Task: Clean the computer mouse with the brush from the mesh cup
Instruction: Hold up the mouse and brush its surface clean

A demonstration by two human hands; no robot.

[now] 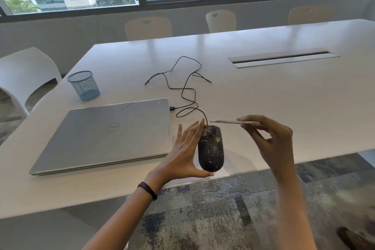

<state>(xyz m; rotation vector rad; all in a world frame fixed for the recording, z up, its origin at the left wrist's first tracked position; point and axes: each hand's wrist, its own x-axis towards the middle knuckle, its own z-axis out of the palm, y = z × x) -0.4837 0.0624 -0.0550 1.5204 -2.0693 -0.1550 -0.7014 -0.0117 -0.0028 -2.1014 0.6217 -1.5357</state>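
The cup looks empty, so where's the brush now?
Head view, right of centre: the right hand pinches the brush level, its tip by the cable end of the mouse.

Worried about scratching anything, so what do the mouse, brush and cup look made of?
Mouse: smooth matte black shell, probably plastic, speckled with tan grit. Brush: slim pale handle, wood or plastic, cannot tell. Mesh cup: see-through blue grid, likely painted metal wire.

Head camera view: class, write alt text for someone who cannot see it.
A person's left hand holds a speckled black mouse at the near edge of a white table, while the right hand pinches a thin brush near its front. A closed laptop and a blue mesh cup sit to the left.
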